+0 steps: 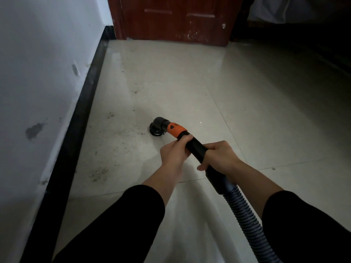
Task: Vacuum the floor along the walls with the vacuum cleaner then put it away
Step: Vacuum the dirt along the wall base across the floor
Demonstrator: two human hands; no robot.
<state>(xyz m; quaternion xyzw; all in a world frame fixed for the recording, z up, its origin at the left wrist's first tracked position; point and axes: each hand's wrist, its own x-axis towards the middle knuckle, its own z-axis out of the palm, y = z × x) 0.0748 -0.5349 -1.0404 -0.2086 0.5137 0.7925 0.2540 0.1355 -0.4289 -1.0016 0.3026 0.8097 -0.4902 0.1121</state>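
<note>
A black vacuum wand [196, 148] with an orange collar [175, 130] ends in a round black brush nozzle [157, 127] that touches the pale tiled floor [190, 82]. My left hand [173, 153] grips the wand just behind the orange collar. Further back, my right hand [221, 157] grips the same wand near where the ribbed grey hose [245, 215] begins. The hose runs down to the bottom right and leaves the frame. The vacuum's body is out of sight. Dark specks of dirt [98, 173] lie on the tiles between the nozzle and the wall.
A white wall [38, 73] with a black skirting board [76, 130] runs along the left. A dark red wooden door [174, 19] closes the far end. A dark piece of furniture [313, 35] fills the upper right.
</note>
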